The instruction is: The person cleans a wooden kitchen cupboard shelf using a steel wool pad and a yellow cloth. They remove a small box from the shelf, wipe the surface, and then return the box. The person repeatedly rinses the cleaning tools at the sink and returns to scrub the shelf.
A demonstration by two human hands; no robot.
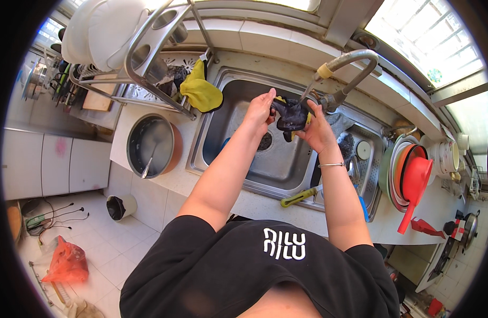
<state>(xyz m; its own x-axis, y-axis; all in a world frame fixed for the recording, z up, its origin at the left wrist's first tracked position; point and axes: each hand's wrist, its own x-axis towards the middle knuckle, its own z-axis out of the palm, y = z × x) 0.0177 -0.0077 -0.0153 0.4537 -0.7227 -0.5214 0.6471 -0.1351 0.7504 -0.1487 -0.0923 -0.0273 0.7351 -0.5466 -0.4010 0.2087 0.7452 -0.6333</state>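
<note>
Over the basin of a stainless steel sink (236, 91), my left hand (261, 110) and my right hand (318, 129) hold a wet black cloth item with yellow edging (289, 114) between them. Its exact kind is hard to tell because it is bunched up. Water runs onto it from the curved metal faucet (349, 59). Below it, the dark drain strainer (264, 142) shows in the basin floor. Behind my left forearm, a blue thing is mostly hidden in the basin. A yellow cloth with dark trim (202, 89) hangs from the dish rack's corner, left of the sink.
A pot of cloudy liquid with a spoon (152, 145) stands left of the sink, below the metal dish rack (128, 59). A green-handled knife (299, 197) lies across the sink's front edge. Stacked basins and a red ladle (417, 179) stand at the right.
</note>
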